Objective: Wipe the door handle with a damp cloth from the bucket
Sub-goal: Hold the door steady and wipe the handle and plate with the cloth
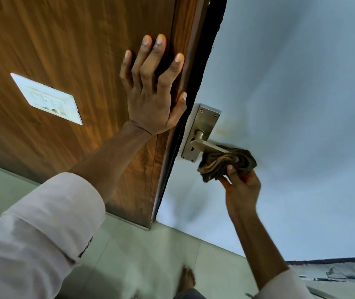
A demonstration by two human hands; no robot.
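Basically mid-wipe. Left hand (153, 91) flat and spread, fingers released, gripping nothing, palm pressed on the brown wood-grain panel (75, 50) filling the upper left of the frame, thumb touching the dark door edge (194, 78). White rolled-up shirt sleeve (43, 223) at lower left. White rectangular switch plate (47, 98) set into the wood, left of that hand.

Right hand (242, 186) at centre right, clenched around a bunched dark brown striped cloth (226, 162). Cloth pushed up against the outer end of the brushed metal lever door handle (206, 146), covering the lever's tip. Handle mounted on a matching rectangular metal backplate (201, 132) with screws at its corners and a keyhole under the lever, sitting on the pale blue-grey door (291, 104), just right of the dark edge. Faint brownish smudge on the door beside the plate.

Pale tiled floor (146, 255) along the bottom, bare foot (187, 279) at bottom centre. No bucket in shot.
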